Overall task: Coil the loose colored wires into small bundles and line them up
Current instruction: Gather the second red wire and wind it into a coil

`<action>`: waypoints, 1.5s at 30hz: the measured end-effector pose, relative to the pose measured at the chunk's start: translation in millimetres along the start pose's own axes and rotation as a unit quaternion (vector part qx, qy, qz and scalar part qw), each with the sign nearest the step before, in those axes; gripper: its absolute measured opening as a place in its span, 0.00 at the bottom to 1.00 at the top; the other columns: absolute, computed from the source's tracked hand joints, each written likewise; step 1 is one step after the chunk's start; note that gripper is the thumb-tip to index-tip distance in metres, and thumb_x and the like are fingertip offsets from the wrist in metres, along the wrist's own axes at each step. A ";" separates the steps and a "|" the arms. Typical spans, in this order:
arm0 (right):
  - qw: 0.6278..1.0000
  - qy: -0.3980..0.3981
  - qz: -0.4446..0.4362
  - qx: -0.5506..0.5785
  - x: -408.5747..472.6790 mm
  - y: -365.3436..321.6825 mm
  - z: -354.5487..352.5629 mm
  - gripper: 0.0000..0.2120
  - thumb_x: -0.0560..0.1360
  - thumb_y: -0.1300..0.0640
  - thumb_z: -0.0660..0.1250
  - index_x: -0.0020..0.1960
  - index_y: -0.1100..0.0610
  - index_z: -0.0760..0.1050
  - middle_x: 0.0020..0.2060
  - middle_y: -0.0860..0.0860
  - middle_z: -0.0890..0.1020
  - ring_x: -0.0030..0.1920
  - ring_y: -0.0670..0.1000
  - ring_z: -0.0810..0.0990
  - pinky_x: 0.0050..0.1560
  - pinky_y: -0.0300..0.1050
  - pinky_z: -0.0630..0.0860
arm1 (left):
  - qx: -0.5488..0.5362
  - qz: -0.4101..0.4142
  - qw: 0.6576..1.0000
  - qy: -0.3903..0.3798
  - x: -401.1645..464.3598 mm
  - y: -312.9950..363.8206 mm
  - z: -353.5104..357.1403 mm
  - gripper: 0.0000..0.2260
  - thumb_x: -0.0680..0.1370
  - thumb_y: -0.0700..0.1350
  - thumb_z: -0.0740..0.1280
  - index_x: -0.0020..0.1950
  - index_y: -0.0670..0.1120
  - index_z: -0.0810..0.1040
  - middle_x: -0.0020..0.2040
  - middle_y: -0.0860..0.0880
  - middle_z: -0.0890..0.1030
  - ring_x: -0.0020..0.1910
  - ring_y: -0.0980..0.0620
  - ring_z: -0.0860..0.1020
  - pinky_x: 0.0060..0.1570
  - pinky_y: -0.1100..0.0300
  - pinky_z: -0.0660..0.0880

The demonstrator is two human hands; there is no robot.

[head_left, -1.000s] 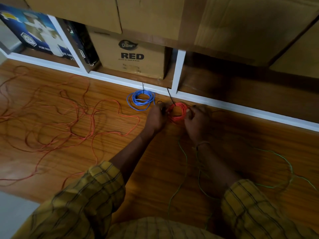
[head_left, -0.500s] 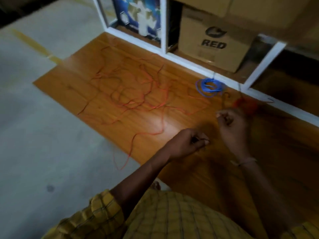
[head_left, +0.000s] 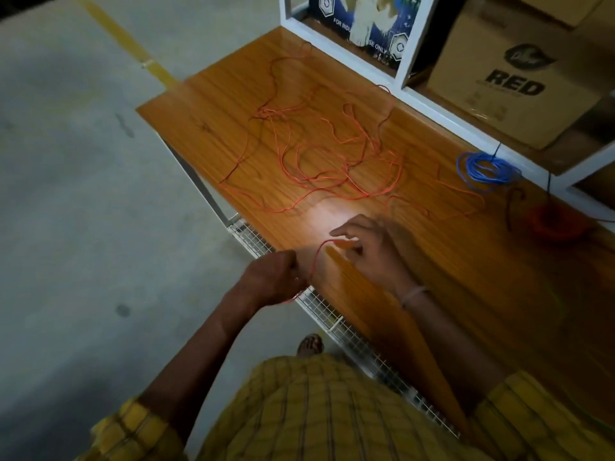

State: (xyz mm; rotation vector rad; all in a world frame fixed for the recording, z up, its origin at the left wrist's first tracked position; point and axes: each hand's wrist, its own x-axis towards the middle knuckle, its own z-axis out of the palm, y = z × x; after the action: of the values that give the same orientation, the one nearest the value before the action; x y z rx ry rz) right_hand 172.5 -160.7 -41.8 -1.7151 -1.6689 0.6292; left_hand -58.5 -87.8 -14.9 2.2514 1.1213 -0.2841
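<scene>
Orange wire (head_left: 332, 168) end pinched in left grip (head_left: 276, 277) and right grip (head_left: 366, 247) | rest sprawled on table (head_left: 466, 261) | blue coil (head_left: 486, 171), orange coil (head_left: 559, 224) laid apart.

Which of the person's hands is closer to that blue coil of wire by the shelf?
Right. The right hand lies on the wooden top, below and left of the blue coil, clearly apart from it. The left hand sits farther away at the table's near edge, holding the orange wire.
</scene>
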 end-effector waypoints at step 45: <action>0.894 -0.004 -0.005 0.449 -92.0 -57.1 -153.4 0.17 0.78 0.52 0.69 0.53 0.68 0.74 0.33 0.60 0.82 0.45 0.67 0.83 0.72 0.70 0.67 | -0.337 0.363 0.862 0.103 120.9 159.8 -105.8 0.11 0.90 0.48 0.54 0.64 0.42 0.69 0.48 0.36 0.81 0.51 0.42 0.83 0.59 0.55 0.78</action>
State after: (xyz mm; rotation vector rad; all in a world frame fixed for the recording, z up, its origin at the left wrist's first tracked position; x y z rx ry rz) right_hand 239.5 -272.3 93.5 -1.0131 -1.0882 1.1707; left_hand 133.7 -19.2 83.7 1.8886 0.2942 0.5871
